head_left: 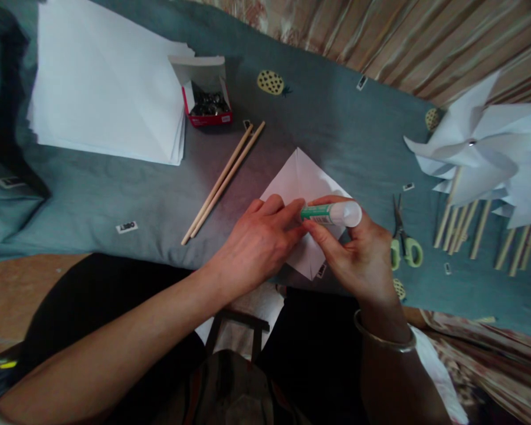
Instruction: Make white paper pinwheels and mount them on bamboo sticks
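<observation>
The glue stick (pixel 331 213) is over the middle of the white paper square (pixel 304 177), its long axis running nearly crosswise, the white end pointing right and the green-labelled end left. The right hand (pixel 360 245) grips it with thumb and fingers closed about the barrel. The left hand (pixel 265 236) lies on the square's left part, fingers bent; whether it pinches the paper or only presses it, I cannot tell. The square sits cornerwise, one corner aimed away from the person. Left of the square, two wooden sticks (pixel 225 183) lie side by side, slanting away to the right. Past the square's upper left stand a red box (pixel 209 120), lid raised, and a paper stack (pixel 106 88). Right of the square lie scissors (pixel 399 229), tips pointing away, and farther right, paper pinwheels (pixel 473 147)
</observation>
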Demonstrator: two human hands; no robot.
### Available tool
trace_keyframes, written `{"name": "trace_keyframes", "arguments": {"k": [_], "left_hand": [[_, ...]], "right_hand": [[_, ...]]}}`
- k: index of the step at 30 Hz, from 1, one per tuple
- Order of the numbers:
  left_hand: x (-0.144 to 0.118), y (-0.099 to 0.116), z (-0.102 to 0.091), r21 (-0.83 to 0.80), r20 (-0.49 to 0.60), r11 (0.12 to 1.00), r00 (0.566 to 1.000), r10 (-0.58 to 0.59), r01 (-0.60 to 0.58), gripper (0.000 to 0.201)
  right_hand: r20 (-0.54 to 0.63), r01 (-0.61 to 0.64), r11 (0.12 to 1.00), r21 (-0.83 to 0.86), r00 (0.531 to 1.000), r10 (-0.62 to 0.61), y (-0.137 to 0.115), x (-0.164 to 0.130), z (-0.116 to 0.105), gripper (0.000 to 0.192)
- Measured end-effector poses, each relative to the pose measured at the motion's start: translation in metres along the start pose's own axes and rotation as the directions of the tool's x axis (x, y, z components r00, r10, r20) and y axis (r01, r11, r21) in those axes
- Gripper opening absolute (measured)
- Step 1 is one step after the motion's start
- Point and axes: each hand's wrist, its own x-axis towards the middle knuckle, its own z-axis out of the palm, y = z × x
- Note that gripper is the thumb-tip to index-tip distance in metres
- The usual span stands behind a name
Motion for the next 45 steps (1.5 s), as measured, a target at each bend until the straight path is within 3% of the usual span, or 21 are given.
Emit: {"name": "trace_keyframes", "arguments": {"k": [45], "left_hand": [[0.0011, -0.0008, -0.0032, -0.067, 0.022, 0.998, 1.000, -0.003, 0.005, 0.027]], "right_hand": [[-0.048, 0.001, 0.997, -0.082, 0.999, -0.005, 0.0056, -0.0027, -0.0003, 0.025]]}}
